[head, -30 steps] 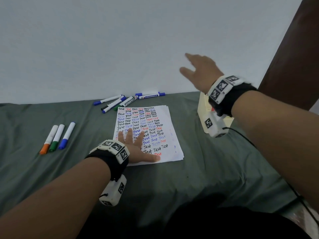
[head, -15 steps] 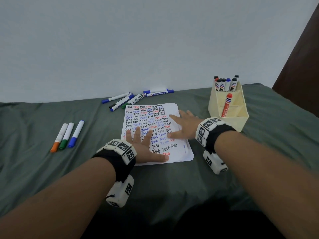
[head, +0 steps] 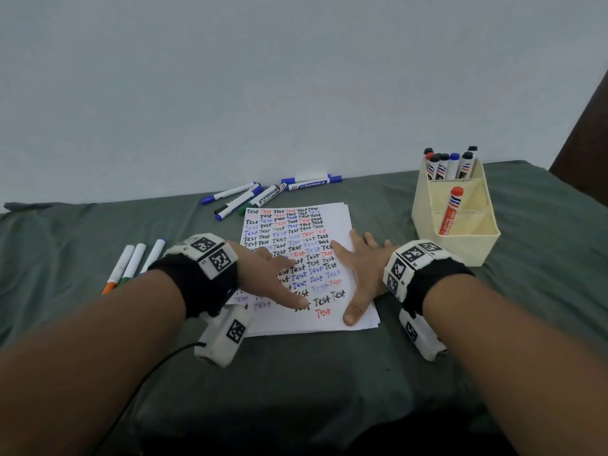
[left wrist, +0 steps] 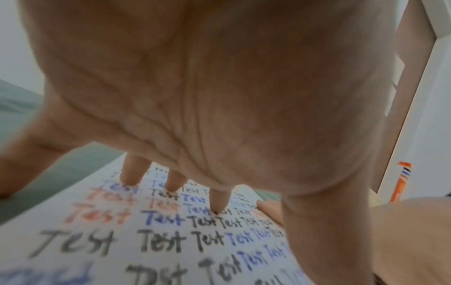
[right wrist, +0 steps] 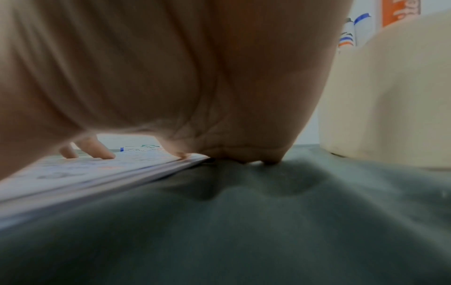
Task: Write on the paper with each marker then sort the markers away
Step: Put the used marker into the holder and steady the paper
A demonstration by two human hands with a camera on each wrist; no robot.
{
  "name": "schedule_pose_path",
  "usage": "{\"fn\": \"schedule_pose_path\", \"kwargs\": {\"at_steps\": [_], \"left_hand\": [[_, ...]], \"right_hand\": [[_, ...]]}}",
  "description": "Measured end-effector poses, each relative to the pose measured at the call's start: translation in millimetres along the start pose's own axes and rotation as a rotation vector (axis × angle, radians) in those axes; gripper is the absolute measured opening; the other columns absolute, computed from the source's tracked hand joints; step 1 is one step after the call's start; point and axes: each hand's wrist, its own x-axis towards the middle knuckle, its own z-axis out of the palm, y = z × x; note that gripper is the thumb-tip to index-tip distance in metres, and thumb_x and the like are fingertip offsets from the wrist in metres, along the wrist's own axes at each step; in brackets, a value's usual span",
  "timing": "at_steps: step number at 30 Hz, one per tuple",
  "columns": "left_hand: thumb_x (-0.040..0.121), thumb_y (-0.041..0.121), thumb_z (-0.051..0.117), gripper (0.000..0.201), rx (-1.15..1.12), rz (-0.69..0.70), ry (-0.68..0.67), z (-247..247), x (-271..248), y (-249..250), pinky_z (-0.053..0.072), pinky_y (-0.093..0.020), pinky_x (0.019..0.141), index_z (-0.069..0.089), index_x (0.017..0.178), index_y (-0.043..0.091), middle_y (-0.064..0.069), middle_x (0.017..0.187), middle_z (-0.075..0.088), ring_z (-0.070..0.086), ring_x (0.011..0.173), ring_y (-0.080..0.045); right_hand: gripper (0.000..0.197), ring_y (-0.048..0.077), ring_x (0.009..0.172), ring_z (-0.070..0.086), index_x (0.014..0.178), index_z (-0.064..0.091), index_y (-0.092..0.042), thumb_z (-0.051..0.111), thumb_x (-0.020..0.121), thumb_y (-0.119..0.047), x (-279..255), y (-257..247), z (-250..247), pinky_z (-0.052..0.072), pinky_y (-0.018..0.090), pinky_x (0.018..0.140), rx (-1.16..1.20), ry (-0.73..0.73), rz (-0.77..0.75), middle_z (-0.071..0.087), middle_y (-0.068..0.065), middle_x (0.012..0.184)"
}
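Observation:
A stack of white paper [head: 340, 222] covered with rows of the word "Test" in black, blue and red lies on the green cloth. My left hand [head: 269, 274] rests flat on its left side with straight, spread fingers [left wrist: 220, 200]. My right hand [head: 362, 268] lies flat on its right edge, its fingers [right wrist: 97, 148] touching the sheet and the paper [right wrist: 73, 173] under it. Neither hand holds a marker. A cream organiser [head: 473, 251] at the right holds several markers upright at the back and a red marker [head: 452, 210] in a front compartment.
Several loose markers [head: 263, 195] lie beyond the paper near the wall. An orange, a green and a blue marker [head: 133, 263] lie side by side at the left, partly behind my left wrist. The cloth [head: 312, 373] covers the surface toward me.
My right hand came down from above the organiser onto the right side of the paper. My left hand stayed flat on the paper. The view shifted, showing the organiser.

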Motion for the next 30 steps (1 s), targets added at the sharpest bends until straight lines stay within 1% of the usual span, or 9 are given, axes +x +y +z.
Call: {"fn": "schedule_pose_path", "kwargs": {"at_steps": [3, 6, 9, 11, 14, 19, 24, 28, 30], "left_hand": [[0.039, 0.109, 0.039, 0.119, 0.053, 0.031, 0.016, -10, -4, -2, 0.028, -0.053, 0.116, 0.012, 0.146, 0.063, 0.005, 0.165, 0.012, 0.031, 0.146, -0.028], [0.060, 0.100, 0.033, 0.110, 0.065, 0.121, 0.074, -29, -2, -4, 0.038, -0.049, 0.113, 0.038, 0.149, 0.037, -0.001, 0.153, 0.044, 0.053, 0.130, -0.022], [0.089, 0.077, 0.036, 0.077, 0.056, 0.092, 0.253, -50, 9, -15, 0.050, -0.027, 0.086, 0.061, 0.131, 0.019, 0.001, 0.126, 0.066, 0.067, 0.101, -0.014], [0.093, 0.069, 0.046, 0.062, 0.033, 0.039, 0.399, -63, 22, -24, 0.047, -0.028, 0.079, 0.064, 0.124, 0.018, 0.001, 0.120, 0.065, 0.063, 0.102, -0.015], [0.095, 0.061, 0.053, 0.052, 0.094, 0.002, 0.518, -81, 48, -29, 0.046, -0.035, 0.094, 0.061, 0.127, 0.020, 0.000, 0.125, 0.062, 0.057, 0.114, -0.020], [0.098, 0.050, 0.052, 0.042, 0.196, 0.060, 0.590, -110, 99, -20, 0.045, -0.035, 0.080, 0.055, 0.126, 0.018, -0.001, 0.109, 0.057, 0.056, 0.098, -0.023], [0.095, 0.057, 0.044, 0.050, 0.210, 0.011, 0.650, -127, 151, -10, 0.047, -0.039, 0.080, 0.052, 0.135, 0.026, -0.005, 0.115, 0.055, 0.052, 0.098, -0.025], [0.098, 0.058, 0.034, 0.046, 0.274, -0.044, 0.648, -132, 178, -7, 0.035, -0.041, 0.076, 0.051, 0.126, 0.025, 0.004, 0.084, 0.041, 0.041, 0.101, -0.025], [0.097, 0.059, 0.036, 0.045, 0.309, -0.039, 0.666, -135, 184, -5, 0.034, -0.041, 0.078, 0.052, 0.122, 0.025, 0.004, 0.086, 0.045, 0.039, 0.099, -0.025]], "right_hand": [[0.162, 0.034, 0.150, -0.028, 0.150, -0.031, -0.042, 0.078, 0.038, -0.087, 1, 1, 1, -0.007, 0.068, 0.118, 0.014, -0.019, -0.007, -0.035, 0.004, 0.162], [0.164, 0.035, 0.150, -0.027, 0.150, -0.031, -0.041, 0.078, 0.037, -0.088, 2, 0, 2, -0.005, 0.069, 0.118, 0.007, -0.004, 0.000, -0.034, 0.004, 0.162], [0.165, 0.035, 0.150, -0.027, 0.150, -0.031, -0.039, 0.078, 0.036, -0.089, 3, 0, 2, -0.005, 0.069, 0.118, 0.013, -0.008, 0.005, -0.035, 0.003, 0.162], [0.166, 0.035, 0.150, -0.027, 0.150, -0.031, -0.039, 0.077, 0.035, -0.089, 2, -1, 3, -0.006, 0.069, 0.118, 0.022, -0.002, 0.004, -0.035, 0.003, 0.162], [0.166, 0.036, 0.150, -0.027, 0.150, -0.031, -0.039, 0.077, 0.035, -0.090, 1, -2, 4, -0.008, 0.068, 0.118, 0.021, 0.003, 0.008, -0.036, 0.003, 0.162], [0.165, 0.034, 0.150, -0.027, 0.152, -0.030, -0.037, 0.077, 0.037, -0.089, -3, -4, 8, -0.010, 0.065, 0.119, 0.026, 0.031, 0.001, -0.034, 0.004, 0.162], [0.163, 0.031, 0.150, -0.029, 0.152, -0.030, -0.037, 0.080, 0.041, -0.084, -9, -5, 7, -0.016, 0.060, 0.118, 0.055, 0.028, -0.008, -0.036, 0.003, 0.162], [0.162, 0.029, 0.149, -0.033, 0.151, -0.032, -0.039, 0.082, 0.044, -0.082, -9, -5, 6, -0.019, 0.058, 0.118, 0.070, 0.018, -0.015, -0.038, 0.002, 0.161], [0.161, 0.029, 0.148, -0.034, 0.150, -0.033, -0.039, 0.083, 0.046, -0.080, -11, -6, 5, -0.020, 0.058, 0.117, 0.070, 0.008, -0.012, -0.040, 0.001, 0.160]]}}
